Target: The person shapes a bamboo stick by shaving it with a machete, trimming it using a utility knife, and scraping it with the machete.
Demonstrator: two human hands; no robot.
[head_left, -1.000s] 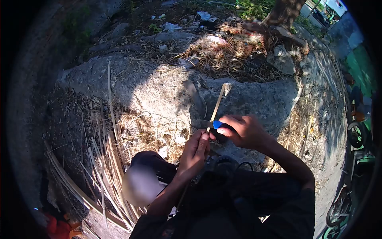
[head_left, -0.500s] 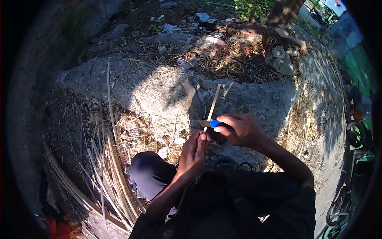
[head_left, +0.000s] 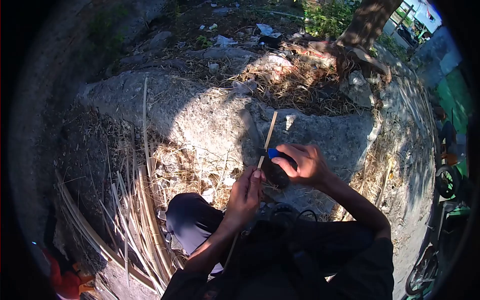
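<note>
My left hand (head_left: 245,192) is closed in front of my body, thumb and fingers pinching the lower part of a thin bamboo strip (head_left: 271,129). The strip points up and away, leaning slightly right. In my right hand (head_left: 303,164) is a utility knife (head_left: 272,153) with a blue body, gripped between thumb and curled fingers. Its blade looks dark and crosses the strip just above my left fingertips; whether it cuts into the strip I cannot tell. Part of the knife is hidden inside my fingers.
Many long split bamboo strips (head_left: 145,220) lean in a bundle at my left. Ahead runs a rough stone ledge (head_left: 200,117), with dry straw and litter behind it and a tree trunk (head_left: 367,25). Something red and orange (head_left: 67,280) shows at the lower left. Bicycle wheels (head_left: 446,177) stand far right.
The knife has tilted, so its blade turned from bright to dark. The view has shifted slightly, moving the scenery right and down. Both hands keep their holds.
</note>
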